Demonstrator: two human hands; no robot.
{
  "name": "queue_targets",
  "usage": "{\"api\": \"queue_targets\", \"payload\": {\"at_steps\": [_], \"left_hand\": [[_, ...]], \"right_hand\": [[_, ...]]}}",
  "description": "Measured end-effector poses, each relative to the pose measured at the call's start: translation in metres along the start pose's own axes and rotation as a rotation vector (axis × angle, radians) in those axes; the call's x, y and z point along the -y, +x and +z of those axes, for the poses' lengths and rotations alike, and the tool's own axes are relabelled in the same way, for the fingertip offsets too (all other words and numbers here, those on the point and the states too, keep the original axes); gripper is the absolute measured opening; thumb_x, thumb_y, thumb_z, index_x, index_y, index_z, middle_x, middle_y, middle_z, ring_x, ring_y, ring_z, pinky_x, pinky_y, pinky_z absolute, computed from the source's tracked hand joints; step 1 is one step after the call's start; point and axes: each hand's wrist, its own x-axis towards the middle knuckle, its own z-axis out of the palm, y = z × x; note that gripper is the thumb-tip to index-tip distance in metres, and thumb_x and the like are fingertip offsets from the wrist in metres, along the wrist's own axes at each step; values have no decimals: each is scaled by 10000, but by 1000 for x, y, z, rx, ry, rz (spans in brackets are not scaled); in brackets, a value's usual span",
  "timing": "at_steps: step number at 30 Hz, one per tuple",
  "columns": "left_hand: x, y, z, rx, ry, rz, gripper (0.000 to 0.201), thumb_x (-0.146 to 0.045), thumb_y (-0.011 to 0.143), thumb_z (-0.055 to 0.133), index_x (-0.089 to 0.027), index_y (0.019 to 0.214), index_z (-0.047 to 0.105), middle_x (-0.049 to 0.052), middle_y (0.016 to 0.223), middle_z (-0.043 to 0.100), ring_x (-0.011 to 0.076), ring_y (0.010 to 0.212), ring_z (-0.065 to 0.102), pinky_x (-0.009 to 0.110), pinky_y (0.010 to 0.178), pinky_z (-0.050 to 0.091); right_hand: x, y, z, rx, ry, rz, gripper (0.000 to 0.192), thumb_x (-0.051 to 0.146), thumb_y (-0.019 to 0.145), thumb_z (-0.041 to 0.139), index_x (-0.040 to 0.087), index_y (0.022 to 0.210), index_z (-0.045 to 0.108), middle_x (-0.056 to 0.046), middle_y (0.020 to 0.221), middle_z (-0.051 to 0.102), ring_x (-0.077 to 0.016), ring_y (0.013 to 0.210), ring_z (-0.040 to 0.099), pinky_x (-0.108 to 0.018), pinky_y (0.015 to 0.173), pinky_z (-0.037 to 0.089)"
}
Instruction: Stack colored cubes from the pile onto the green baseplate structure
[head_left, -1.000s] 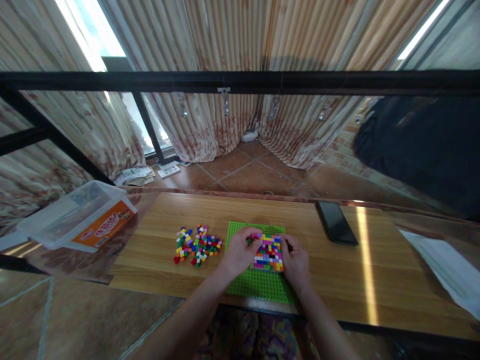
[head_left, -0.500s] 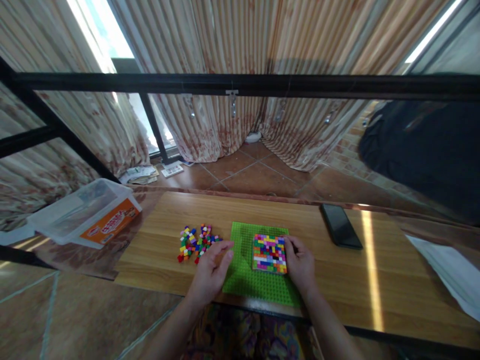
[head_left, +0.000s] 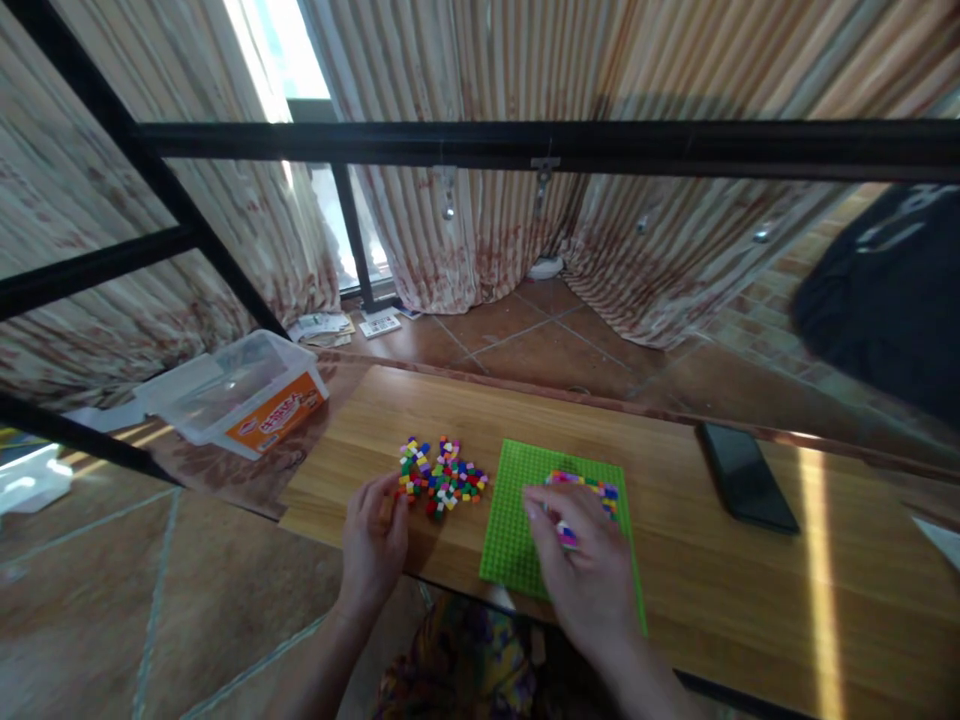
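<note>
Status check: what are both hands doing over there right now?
Left hand open beside loose bricks. Right hand covers brick patch on green baseplate. Nothing in between.

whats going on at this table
A person sits at a wooden table working with small building bricks. The left hand rests on the table at the near edge of a loose pile of coloured bricks. The right hand lies over a green baseplate, covering most of a multicoloured brick panel on it. A dark phone lies to the right, and a clear plastic box sits off to the left.
</note>
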Motion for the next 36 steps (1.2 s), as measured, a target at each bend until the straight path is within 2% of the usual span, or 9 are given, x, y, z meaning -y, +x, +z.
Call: {"api": "queue_targets", "payload": {"at_steps": [1,4,7,12,19,23,26,31,36], "left_hand": [[0,3,2,-16,46,9,271,-324,903,511,-180,1107,617,109,1097,626,238,1056,589,426,962,491],[3,11,11,-23,149,21,368,-336,910,490,-147,1216,566,165,1260,549,286,1205,510,486,1031,441],[10,22,21,-1,193,15,436,-359,918,472,-121,1279,520,200,1337,502,317,1284,454,525,1062,405],[17,46,36,101,162,22,444,-377,937,415,-118,1283,517,194,1334,527,311,1314,440,526,1086,381],[0,57,47,265,83,92,395,-358,962,360,-142,1218,569,142,1279,585,257,1248,503,472,1079,408],[-11,53,52,279,54,131,370,-332,969,353,-146,1184,589,133,1233,613,249,1213,524,471,1068,412],[-18,50,56,286,33,170,353,-325,970,363,-163,1179,598,123,1212,628,244,1199,531,470,1057,414],[-21,46,60,304,48,186,360,-341,973,376,-166,1196,598,115,1231,623,238,1203,525,454,1064,398],[-20,47,60,311,58,191,380,-361,970,364,-170,1195,604,113,1208,633,244,1188,531,445,1053,403]], "right_hand": [[3,-3,15,82,-28,-16,172,254,922,512,226,932,682,-32,900,691,-168,870,633,-292,799,487],[-2,-11,56,243,-216,107,203,170,924,461,180,981,656,-63,925,671,-168,819,646,-273,727,487],[-9,-13,79,354,-425,211,223,168,914,473,158,1069,633,-89,1014,655,-190,824,660,-279,688,478],[-7,-5,87,414,-574,275,230,228,925,489,174,1116,606,-73,1038,643,-184,790,668,-259,606,440],[-16,-8,93,355,-576,200,160,192,935,465,182,991,615,-59,963,646,-161,736,661,-237,551,394],[-25,-15,86,273,-363,121,189,199,943,427,182,893,608,-52,858,645,-156,711,643,-237,594,422],[-28,-23,72,243,-131,138,188,223,935,443,190,860,612,-31,791,652,-157,723,637,-245,648,452],[-14,-36,33,235,139,270,150,254,899,534,214,881,678,-18,789,666,-148,725,624,-241,647,471],[-17,-38,-12,70,190,343,184,327,880,579,240,964,717,-53,945,687,-174,853,641,-277,737,516]]}}
